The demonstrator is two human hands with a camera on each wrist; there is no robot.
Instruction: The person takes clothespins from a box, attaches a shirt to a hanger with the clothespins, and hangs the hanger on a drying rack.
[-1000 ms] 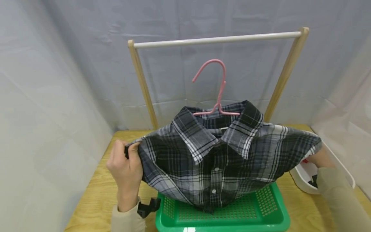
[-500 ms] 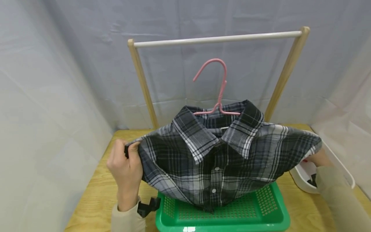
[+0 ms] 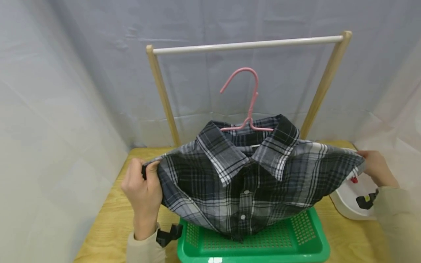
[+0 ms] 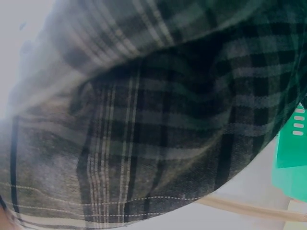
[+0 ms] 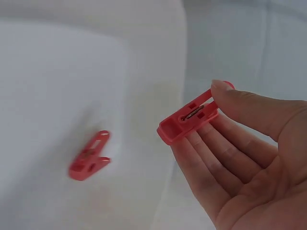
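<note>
Head view: plaid shirt (image 3: 250, 182) on pink hanger (image 3: 248, 106), held over green basket (image 3: 296, 244); left hand (image 3: 143, 190) pinches the left shoulder.
Left wrist view: only shirt cloth is seen; slipping from the hanger is judged possible if tugged.
Right wrist view: right hand (image 5: 249, 158) pinches a red clip (image 5: 189, 117) lightly by its end; a drop is judged possible.

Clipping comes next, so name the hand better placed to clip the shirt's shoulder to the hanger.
Probably the right hand: it already pinches a red clothespin beside the plaid shirt shoulder. The left hand grips the other shoulder.
</note>
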